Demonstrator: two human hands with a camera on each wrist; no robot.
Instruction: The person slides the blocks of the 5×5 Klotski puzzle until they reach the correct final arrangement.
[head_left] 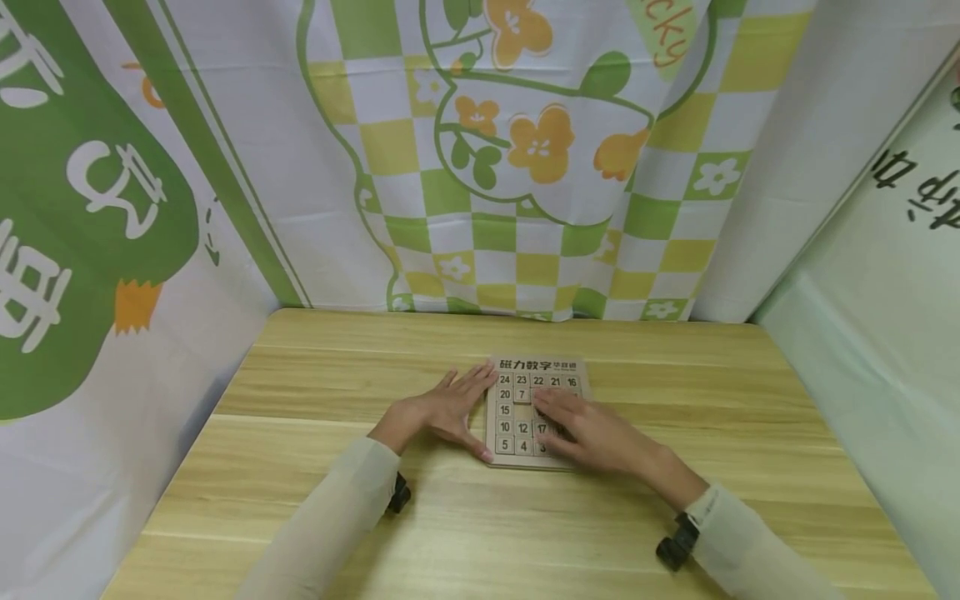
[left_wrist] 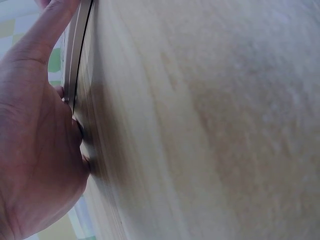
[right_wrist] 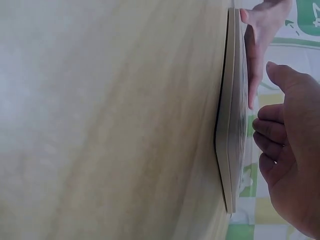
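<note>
A flat wooden number sliding puzzle (head_left: 514,460) lies on the table, with rows of numbered tiles under a printed heading. Along its left edge rests my left hand (head_left: 448,410), thumb at the near corner and fingers toward the far corner. In the left wrist view, that hand (left_wrist: 37,125) is beside the board's edge. My right hand (head_left: 600,429) is over the right part of the tiles and hides several numbers. The right wrist view shows this hand (right_wrist: 295,145) with slightly bent fingers just above the board (right_wrist: 231,120); whether a fingertip touches a tile is hard to tell.
The wooden table (head_left: 480,533) runs around the puzzle on all sides. A patterned cloth (head_left: 540,250) hangs at its back edge, and printed cloths stand at the left (head_left: 187,333) and right (head_left: 862,333). Dark wrist devices (head_left: 678,542) sit at both sleeves.
</note>
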